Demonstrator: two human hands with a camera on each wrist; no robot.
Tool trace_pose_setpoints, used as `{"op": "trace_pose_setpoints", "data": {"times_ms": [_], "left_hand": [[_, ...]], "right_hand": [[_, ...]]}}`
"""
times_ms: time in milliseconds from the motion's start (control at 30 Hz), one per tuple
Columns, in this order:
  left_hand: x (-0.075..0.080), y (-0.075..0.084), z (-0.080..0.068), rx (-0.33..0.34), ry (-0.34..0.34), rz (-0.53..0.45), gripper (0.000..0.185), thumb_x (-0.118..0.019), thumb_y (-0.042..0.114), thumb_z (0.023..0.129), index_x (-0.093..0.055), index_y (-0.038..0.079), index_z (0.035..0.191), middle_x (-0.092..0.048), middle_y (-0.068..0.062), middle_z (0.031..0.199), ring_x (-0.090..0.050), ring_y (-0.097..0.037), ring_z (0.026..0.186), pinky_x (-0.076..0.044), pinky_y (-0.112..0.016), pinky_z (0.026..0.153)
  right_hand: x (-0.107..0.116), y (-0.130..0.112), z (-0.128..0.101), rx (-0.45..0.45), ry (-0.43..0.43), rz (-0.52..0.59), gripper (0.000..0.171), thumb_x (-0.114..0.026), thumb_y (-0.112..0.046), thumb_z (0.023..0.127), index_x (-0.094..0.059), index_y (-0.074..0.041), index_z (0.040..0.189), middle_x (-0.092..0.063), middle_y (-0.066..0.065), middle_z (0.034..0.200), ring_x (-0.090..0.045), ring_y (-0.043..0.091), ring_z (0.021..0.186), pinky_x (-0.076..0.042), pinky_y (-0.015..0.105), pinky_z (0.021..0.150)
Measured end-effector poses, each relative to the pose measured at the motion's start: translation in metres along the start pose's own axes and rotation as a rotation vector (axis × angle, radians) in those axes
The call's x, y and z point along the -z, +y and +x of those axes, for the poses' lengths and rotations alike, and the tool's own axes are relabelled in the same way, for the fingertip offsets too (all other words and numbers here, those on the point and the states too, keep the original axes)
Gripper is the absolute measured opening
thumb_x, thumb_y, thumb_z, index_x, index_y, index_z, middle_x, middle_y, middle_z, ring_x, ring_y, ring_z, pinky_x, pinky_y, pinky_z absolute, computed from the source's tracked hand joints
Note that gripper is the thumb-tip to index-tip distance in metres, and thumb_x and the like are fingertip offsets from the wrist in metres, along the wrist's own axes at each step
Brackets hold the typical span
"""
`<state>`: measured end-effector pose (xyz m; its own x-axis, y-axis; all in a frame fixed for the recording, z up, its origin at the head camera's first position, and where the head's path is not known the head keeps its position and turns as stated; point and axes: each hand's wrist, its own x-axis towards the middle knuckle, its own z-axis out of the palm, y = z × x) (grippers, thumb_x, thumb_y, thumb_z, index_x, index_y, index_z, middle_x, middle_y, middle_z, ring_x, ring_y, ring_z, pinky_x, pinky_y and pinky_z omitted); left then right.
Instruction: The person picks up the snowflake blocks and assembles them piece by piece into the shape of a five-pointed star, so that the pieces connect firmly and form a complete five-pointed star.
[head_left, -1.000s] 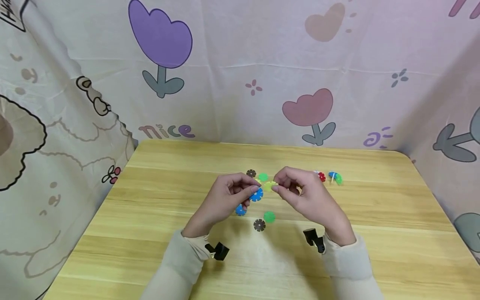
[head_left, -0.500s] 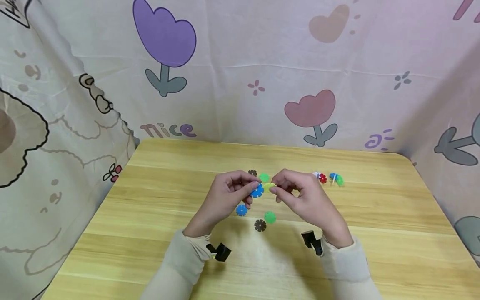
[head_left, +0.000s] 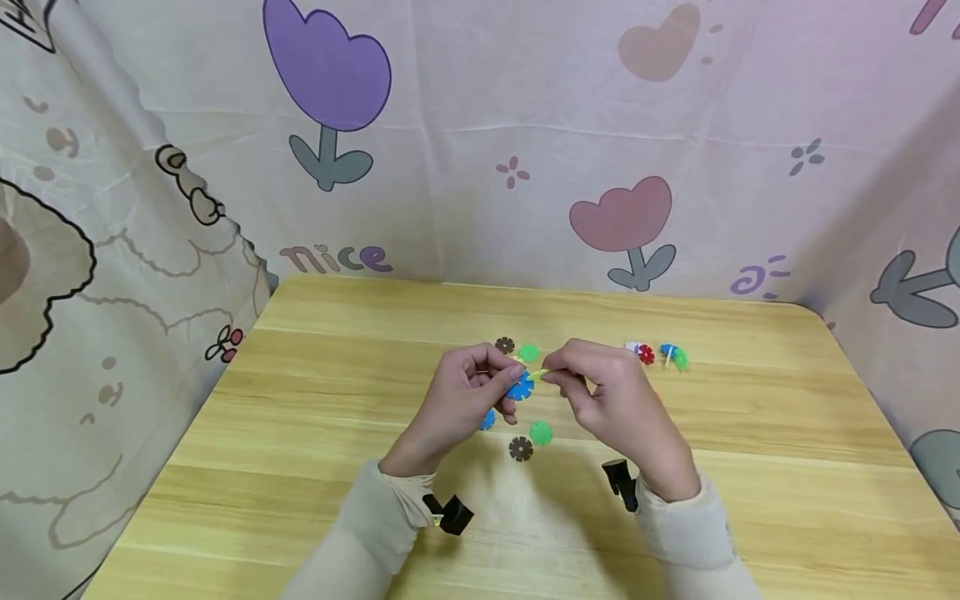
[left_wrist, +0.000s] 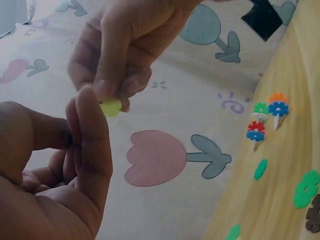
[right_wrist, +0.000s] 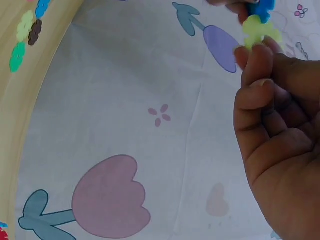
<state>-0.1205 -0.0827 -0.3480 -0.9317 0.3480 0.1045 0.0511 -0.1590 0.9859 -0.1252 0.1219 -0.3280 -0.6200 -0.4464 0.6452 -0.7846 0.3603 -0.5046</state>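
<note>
Above the middle of the wooden table (head_left: 300,400), my left hand (head_left: 508,381) pinches a blue snowflake disc (head_left: 520,387). My right hand (head_left: 552,377) pinches a yellow-green disc (head_left: 542,374) whose edge meets the blue one. In the left wrist view the yellow-green disc (left_wrist: 111,107) shows between the right hand's fingertips (left_wrist: 106,87), with the left hand's finger (left_wrist: 91,135) just below. The right wrist view shows the yellow-green disc (right_wrist: 257,29) above my right fingertips (right_wrist: 255,57), touching the blue disc (right_wrist: 261,6).
Loose discs lie around the hands: brown (head_left: 505,345), green (head_left: 528,353), blue (head_left: 487,419), green (head_left: 541,432), brown (head_left: 521,449). A small assembled cluster of red, blue and green discs (head_left: 658,355) stands to the right. Printed cloth (head_left: 480,167) walls the table on three sides.
The two hands have drawn together, and the yellow-green disc now meets the blue disc. The left hand has shifted slightly right, partly covering the loose blue disc.
</note>
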Motion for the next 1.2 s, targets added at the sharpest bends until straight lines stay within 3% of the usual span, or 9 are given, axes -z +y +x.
{"op": "trace_pose_setpoints", "data": {"times_ms": [367,700,867,1033,1100,1200], "left_hand": [[-0.013,0.002,0.0,0.007,0.073,-0.025,0.018,-0.063,0.011,0.093,-0.06,-0.006,0.096,-0.06,-0.018,0.078,-0.06,-0.017,0.056,-0.058,-0.041,0.058],[-0.01,-0.003,0.001,0.037,0.078,-0.034,0.02,-0.063,0.013,0.093,-0.06,-0.006,0.097,-0.062,-0.018,0.081,-0.061,-0.017,0.057,-0.059,-0.038,0.059],[-0.004,-0.002,0.002,0.049,0.053,-0.021,0.021,-0.062,0.016,0.094,-0.059,-0.004,0.099,-0.061,-0.018,0.086,-0.063,-0.019,0.061,-0.059,-0.041,0.063],[0.004,0.001,0.004,0.042,0.009,-0.031,0.022,-0.062,0.016,0.094,-0.058,-0.004,0.104,-0.062,-0.022,0.09,-0.068,-0.028,0.07,-0.058,-0.043,0.068],[0.009,0.003,0.003,0.036,-0.001,-0.048,0.022,-0.062,0.014,0.094,-0.057,-0.004,0.106,-0.062,-0.024,0.092,-0.069,-0.032,0.074,-0.058,-0.044,0.071],[0.015,0.006,0.002,0.037,-0.011,-0.075,0.021,-0.061,0.011,0.094,-0.055,-0.004,0.107,-0.061,-0.03,0.097,-0.068,-0.037,0.08,-0.057,-0.046,0.076]], "right_hand": [[0.002,0.001,0.003,0.017,-0.003,-0.025,0.016,-0.069,0.008,0.082,-0.069,-0.008,0.083,-0.064,-0.006,0.077,-0.049,0.005,0.06,-0.039,0.014,0.051],[-0.002,0.005,0.003,0.009,0.001,-0.028,0.014,-0.069,0.005,0.084,-0.07,-0.009,0.083,-0.064,-0.005,0.077,-0.049,0.005,0.06,-0.039,0.015,0.05],[-0.003,0.01,0.003,-0.008,0.006,0.031,0.011,-0.07,0.002,0.084,-0.069,-0.008,0.089,-0.063,-0.005,0.08,-0.055,0.004,0.064,-0.045,0.016,0.056],[0.007,0.015,-0.001,-0.144,-0.051,0.032,0.023,-0.069,0.0,0.086,-0.066,-0.008,0.107,-0.064,-0.006,0.081,-0.06,0.007,0.067,-0.051,0.021,0.06],[0.011,0.018,-0.004,-0.245,-0.122,0.008,0.022,-0.068,0.0,0.087,-0.065,-0.008,0.107,-0.063,-0.007,0.079,-0.059,0.008,0.065,-0.052,0.024,0.058],[0.01,0.023,-0.009,-0.388,-0.294,-0.022,0.015,-0.067,-0.002,0.088,-0.065,-0.008,0.101,-0.061,-0.007,0.075,-0.056,0.008,0.063,-0.051,0.026,0.056]]}}
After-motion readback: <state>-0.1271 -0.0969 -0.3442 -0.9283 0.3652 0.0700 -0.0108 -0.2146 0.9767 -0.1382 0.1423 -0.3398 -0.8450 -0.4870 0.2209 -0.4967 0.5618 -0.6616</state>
